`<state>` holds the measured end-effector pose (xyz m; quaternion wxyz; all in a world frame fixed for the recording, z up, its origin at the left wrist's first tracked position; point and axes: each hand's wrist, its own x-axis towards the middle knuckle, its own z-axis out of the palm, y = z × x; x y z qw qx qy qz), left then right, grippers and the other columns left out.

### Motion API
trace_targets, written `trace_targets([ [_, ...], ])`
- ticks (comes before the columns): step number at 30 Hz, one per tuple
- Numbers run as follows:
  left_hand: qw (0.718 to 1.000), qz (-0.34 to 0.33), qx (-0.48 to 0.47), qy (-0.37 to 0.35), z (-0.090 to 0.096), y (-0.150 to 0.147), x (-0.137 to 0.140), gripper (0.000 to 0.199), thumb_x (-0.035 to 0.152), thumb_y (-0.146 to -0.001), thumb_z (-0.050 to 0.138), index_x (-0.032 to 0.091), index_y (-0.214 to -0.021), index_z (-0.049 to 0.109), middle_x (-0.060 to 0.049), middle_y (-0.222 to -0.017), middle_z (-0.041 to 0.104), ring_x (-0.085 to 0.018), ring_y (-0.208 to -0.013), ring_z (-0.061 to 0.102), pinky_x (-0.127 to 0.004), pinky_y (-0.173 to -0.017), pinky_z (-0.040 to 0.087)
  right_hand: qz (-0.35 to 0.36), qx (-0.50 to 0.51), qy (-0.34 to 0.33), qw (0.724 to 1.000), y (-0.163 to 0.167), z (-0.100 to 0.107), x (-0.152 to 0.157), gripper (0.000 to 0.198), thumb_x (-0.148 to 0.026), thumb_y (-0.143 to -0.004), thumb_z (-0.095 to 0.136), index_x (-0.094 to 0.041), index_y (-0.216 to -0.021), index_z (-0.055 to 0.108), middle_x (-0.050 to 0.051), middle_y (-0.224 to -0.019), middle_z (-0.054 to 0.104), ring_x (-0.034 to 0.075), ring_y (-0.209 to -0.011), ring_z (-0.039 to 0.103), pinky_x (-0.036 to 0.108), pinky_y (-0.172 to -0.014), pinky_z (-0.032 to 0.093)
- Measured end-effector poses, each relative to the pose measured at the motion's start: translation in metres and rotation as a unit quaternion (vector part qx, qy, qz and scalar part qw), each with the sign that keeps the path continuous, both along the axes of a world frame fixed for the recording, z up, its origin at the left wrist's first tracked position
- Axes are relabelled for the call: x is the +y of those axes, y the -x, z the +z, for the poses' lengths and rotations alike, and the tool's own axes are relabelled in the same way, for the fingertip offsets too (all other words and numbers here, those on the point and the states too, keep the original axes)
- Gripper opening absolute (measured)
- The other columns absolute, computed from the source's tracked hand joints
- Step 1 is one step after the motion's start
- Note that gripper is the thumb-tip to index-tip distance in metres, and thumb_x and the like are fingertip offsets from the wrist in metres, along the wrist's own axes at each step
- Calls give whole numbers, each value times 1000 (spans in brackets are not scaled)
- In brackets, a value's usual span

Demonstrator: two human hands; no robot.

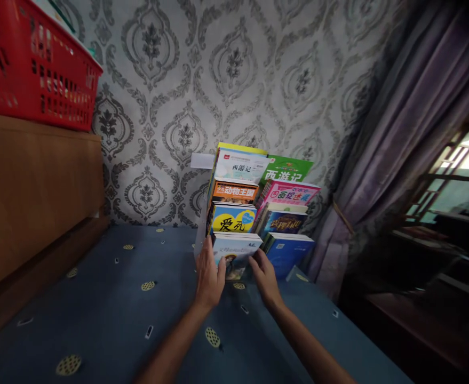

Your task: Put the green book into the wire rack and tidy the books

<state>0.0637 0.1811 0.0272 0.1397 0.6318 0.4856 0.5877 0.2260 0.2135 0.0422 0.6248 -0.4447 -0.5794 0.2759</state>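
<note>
A pale blue-grey book stands upright at the front left of a stepped group of books. My left hand grips its left edge, thumb across the front cover and fingers round the side. At the right edge, my right hand holds the same book; its fingertips are partly hidden. Beside it leans a blue book. Behind rise a yellow-and-blue book, an orange book, a pink book, a dark blue book, a white book and a green book.
A blue cloth with pineapple prints covers the surface. Patterned wallpaper lies behind the books. On the left, a red basket rests on a wooden cabinet. A purple curtain hangs on the right.
</note>
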Motion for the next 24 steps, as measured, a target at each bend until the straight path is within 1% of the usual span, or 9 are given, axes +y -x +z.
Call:
trace_targets([
  [3, 1000, -6, 1, 3, 3, 1, -1, 64, 36, -98, 37, 14, -156, 19, -16, -159, 32, -26, -148, 30, -49, -122, 26, -14, -28, -2, 999, 4, 4, -2, 36, -42, -73, 61, -22, -103, 62, 9, -103, 74, 32, -97, 65, 47, -91, 48],
  [8, 1000, -16, -1, 6, 5, 1, 0, 64, 36, -98, 36, 13, -155, 20, -16, -160, 31, -26, -148, 29, -48, -123, 24, -14, -31, -4, 999, 5, 2, -1, 36, -40, -72, 61, -22, -103, 63, 9, -100, 74, 30, -96, 65, 45, -92, 50],
  [12, 1000, -21, -16, 6, 2, 0, 1, 66, 38, -97, 38, 12, -155, 21, -15, -161, 30, -24, -149, 27, -43, -124, 22, -17, -58, -8, 998, 1, -3, 5, 43, -41, -75, 57, -18, -111, 62, 12, -106, 73, 30, -98, 66, 46, -93, 51],
  [16, 998, -39, -47, 30, 5, 6, 1, 69, 42, -95, 42, 14, -156, 22, -12, -161, 29, -23, -150, 25, -39, -125, 19, 7, -69, -12, 998, -6, -3, 9, 52, -47, -78, 55, -17, -121, 61, 15, -119, 72, 31, -106, 67, 47, -98, 51],
  [19, 994, -49, -86, 44, 19, 17, 4, 71, 47, -96, 40, 14, -156, 21, -11, -163, 24, -22, -152, 21, -38, -125, 17, -3, -62, -27, 998, -10, 11, 6, 59, -55, -83, 53, -17, -126, 62, 15, -131, 67, 32, -121, 61, 49, -105, 47],
  [21, 992, -51, -100, 49, 35, 24, 7, 71, 50, -96, 37, 14, -156, 22, -10, -164, 23, -21, -152, 19, -38, -125, 17, -26, -57, -35, 997, -12, 27, 4, 63, -61, -84, 51, -17, -129, 61, 15, -136, 64, 33, -129, 56, 50, -110, 43],
  [24, 993, -50, -93, 50, 60, 31, 17, 72, 53, -96, 37, 14, -155, 24, -11, -163, 24, -22, -152, 20, -38, -125, 18, -43, -58, -49, 996, -11, 55, 4, 66, -65, -84, 51, -18, -130, 62, 14, -138, 62, 33, -133, 53, 51, -114, 38],
])
